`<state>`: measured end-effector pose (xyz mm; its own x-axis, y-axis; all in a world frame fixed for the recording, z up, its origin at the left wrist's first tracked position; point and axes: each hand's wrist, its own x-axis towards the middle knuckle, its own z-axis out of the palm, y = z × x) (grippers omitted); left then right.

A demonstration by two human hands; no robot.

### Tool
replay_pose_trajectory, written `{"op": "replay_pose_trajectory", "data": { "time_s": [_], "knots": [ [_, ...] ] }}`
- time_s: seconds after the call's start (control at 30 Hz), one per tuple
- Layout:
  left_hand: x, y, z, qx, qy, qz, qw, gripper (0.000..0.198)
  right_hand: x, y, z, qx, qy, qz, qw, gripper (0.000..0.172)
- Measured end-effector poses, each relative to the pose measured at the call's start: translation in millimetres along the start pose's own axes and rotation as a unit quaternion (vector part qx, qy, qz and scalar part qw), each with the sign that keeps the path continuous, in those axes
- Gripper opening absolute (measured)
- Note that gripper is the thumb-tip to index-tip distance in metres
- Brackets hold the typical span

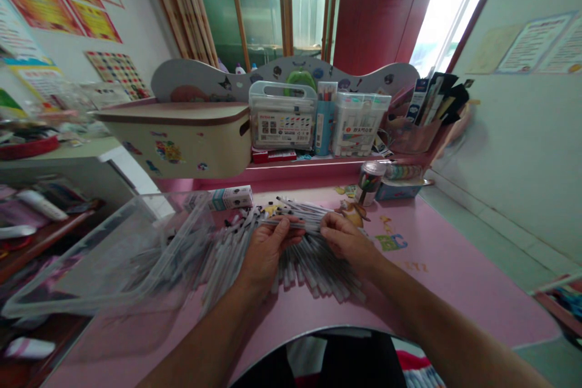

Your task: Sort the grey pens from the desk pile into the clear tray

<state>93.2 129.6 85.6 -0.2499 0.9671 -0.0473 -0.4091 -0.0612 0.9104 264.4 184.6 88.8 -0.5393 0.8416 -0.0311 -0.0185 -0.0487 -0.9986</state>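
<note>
My left hand is closed round a slim, pale pen held level above the desk. My right hand pinches at the other end of it, thumb against fingers. Below and between both hands, many similar pens lie fanned out on the pink desk, and a second batch spreads to the left of my left wrist. A clear plastic box at the left holds more slender items, blurred through its wall.
Behind the pens lies a small white and teal carton. A lidded cream bin, a clear marker case and another marker box stand on the raised shelf. A clear jar sits at the back right.
</note>
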Motion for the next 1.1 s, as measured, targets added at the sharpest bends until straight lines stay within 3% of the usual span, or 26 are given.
{"op": "replay_pose_trajectory", "data": {
  "time_s": [0.13,0.27,0.4,0.5,0.67,0.77,0.87,1.1],
  "knots": [
    [-1.2,0.3,-0.7,0.001,-0.008,0.003,1.0,0.03,-0.8,-1.4,1.5,0.028,0.011,0.035,0.999,0.021],
    [-2.2,0.8,-0.9,0.002,-0.005,0.008,1.0,0.027,0.1,2.8,-1.7,-0.044,-0.011,0.014,0.999,0.041],
    [-1.3,1.4,-0.8,-0.007,0.001,0.006,1.0,0.029,-0.2,0.6,0.0,0.027,-0.014,0.016,0.999,0.026],
    [-0.8,1.0,-1.0,-0.012,0.001,0.006,1.0,0.03,-0.7,-0.3,1.5,0.056,0.0,0.033,0.998,0.028],
    [-0.7,0.0,-1.2,-0.003,0.004,0.011,1.0,0.03,-0.8,3.5,-0.2,-0.03,-0.016,0.007,0.999,0.041],
    [-0.6,0.4,-1.1,-0.004,0.008,0.015,1.0,0.029,-1.2,1.7,1.4,0.022,-0.02,0.017,0.999,0.027],
    [-0.6,0.6,-0.9,0.001,0.002,0.014,1.0,0.028,-1.4,0.0,3.1,0.08,-0.001,0.044,0.996,0.029],
    [-0.1,0.6,-0.6,0.015,0.006,0.027,1.0,0.028,0.1,5.0,0.0,-0.034,0.001,0.017,0.999,0.043]
  ]
}}
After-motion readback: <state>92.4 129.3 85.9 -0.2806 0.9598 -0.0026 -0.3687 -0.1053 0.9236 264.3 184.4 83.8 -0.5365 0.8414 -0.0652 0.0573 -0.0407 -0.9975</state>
